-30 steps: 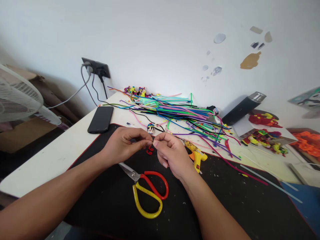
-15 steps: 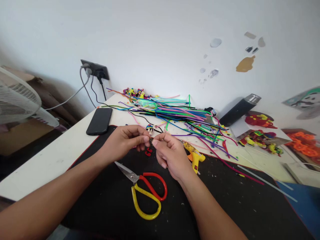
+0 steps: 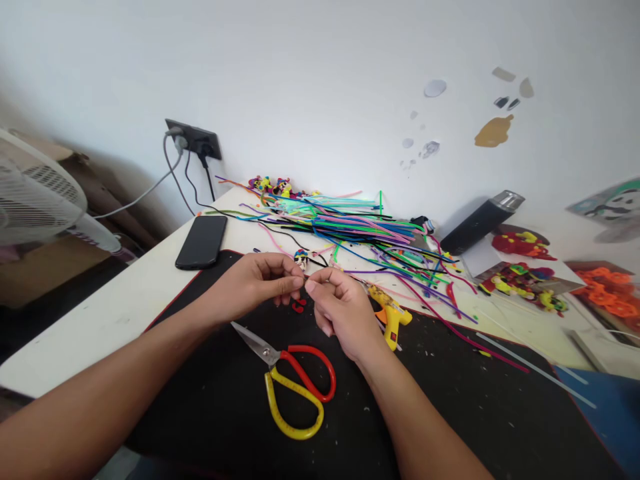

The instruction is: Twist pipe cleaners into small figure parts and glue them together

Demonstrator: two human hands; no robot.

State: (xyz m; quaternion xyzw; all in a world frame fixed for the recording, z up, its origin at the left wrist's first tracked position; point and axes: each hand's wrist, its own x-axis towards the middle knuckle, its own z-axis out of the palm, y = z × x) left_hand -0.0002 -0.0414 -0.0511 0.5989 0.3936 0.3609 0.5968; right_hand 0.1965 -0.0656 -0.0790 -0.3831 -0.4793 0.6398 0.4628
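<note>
My left hand (image 3: 265, 283) and my right hand (image 3: 340, 307) meet fingertip to fingertip above the black mat (image 3: 210, 400). Both are closed in a pinch; what lies between the fingertips is too small to make out. Small red pieces (image 3: 299, 306) lie on the mat just below the fingers. Behind the fingertips is a small figure with a blue and red top (image 3: 301, 258). Scissors with one red and one yellow handle (image 3: 295, 387) lie in front of my hands. A yellow glue gun (image 3: 395, 320) rests to the right of my right hand.
Many coloured pipe cleaners (image 3: 350, 227) spread along the wall. A phone (image 3: 201, 243) lies at the left on the white table (image 3: 65, 340). At the right are a dark flask (image 3: 480, 220), more coloured figures (image 3: 525, 287) and orange pieces (image 3: 607, 287). A fan (image 3: 40, 187) stands far left.
The whole view has shifted slightly, so things appear a little further right. My hands keep nearly the same pinch, with the left fingers a little straighter.
</note>
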